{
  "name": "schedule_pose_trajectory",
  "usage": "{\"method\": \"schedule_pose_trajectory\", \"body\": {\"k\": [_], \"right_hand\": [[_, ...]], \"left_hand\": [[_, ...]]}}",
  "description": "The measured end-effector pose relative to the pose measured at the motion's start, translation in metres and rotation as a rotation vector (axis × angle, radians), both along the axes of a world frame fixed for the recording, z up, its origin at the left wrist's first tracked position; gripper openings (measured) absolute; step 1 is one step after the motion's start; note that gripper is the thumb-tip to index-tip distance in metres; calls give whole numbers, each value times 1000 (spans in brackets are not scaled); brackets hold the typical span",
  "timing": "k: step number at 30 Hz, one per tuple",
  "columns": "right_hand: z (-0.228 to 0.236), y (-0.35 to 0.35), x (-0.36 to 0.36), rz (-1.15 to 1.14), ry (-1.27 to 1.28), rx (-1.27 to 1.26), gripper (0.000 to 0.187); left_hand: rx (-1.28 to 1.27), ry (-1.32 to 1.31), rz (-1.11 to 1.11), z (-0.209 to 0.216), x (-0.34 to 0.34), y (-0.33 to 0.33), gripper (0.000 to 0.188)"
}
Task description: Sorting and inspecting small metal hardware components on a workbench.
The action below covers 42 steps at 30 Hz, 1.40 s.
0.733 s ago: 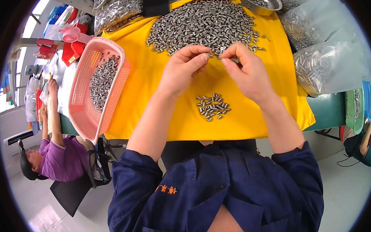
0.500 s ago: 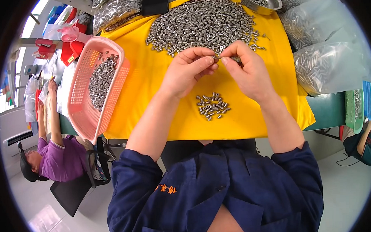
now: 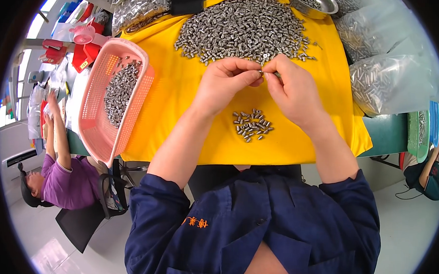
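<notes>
My left hand (image 3: 222,86) and my right hand (image 3: 294,91) meet over the yellow cloth, fingertips pinched together. Between them is a small metal part (image 3: 263,74), mostly covered by the fingers, so its exact kind does not show. Just beyond the fingertips spreads a large heap of small silvery metal cylinders (image 3: 242,29). Nearer to me, between my forearms, lies a little pile of similar cylinders (image 3: 252,124), some with a pointed-looking end.
A pink plastic basket (image 3: 96,91) with more metal pieces stands at the left. A metal bowl (image 3: 325,6) sits at the back right, beside clear bags of parts (image 3: 388,82). A green basket (image 3: 418,134) is far right. A co-worker in purple (image 3: 75,185) sits at the left.
My hands have come slightly closer, fingertips shifting a little to the right and down. The co-worker's arm at the left has moved. The piles look the same.
</notes>
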State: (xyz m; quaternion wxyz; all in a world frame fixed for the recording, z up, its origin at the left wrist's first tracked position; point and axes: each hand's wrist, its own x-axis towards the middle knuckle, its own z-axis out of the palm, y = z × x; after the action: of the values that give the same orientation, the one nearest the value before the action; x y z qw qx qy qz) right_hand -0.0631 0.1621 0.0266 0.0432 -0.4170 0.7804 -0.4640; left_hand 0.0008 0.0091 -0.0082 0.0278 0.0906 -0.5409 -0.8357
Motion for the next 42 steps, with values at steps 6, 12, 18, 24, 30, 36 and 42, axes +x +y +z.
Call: {"method": "schedule_pose_trajectory", "body": {"k": [6,12,18,24,30,36,42], "right_hand": [[-4,-2,1,-32,-85,-37,5],[-2,-1,-1,-47,-147,-59,9],[-3,1,-2,18,22,-47,8],[9,4,0,-149,18,-104,7],[1,2,-3,1,-151,-163,6],[-1,2,-3,2,-140,-124,5],[4,1,-1,11,-175,-67,6]], "left_hand": [[-14,4,33,0,0,2,13],[-74,38,43,3,-1,2,12],[-10,0,37,1,0,-2,9],[207,102,59,-4,-1,-13,10],[144,102,-6,-2,-2,-5,14],[59,91,-20,-2,0,-6,15],[-12,63,-25,-4,1,-8,16]]}}
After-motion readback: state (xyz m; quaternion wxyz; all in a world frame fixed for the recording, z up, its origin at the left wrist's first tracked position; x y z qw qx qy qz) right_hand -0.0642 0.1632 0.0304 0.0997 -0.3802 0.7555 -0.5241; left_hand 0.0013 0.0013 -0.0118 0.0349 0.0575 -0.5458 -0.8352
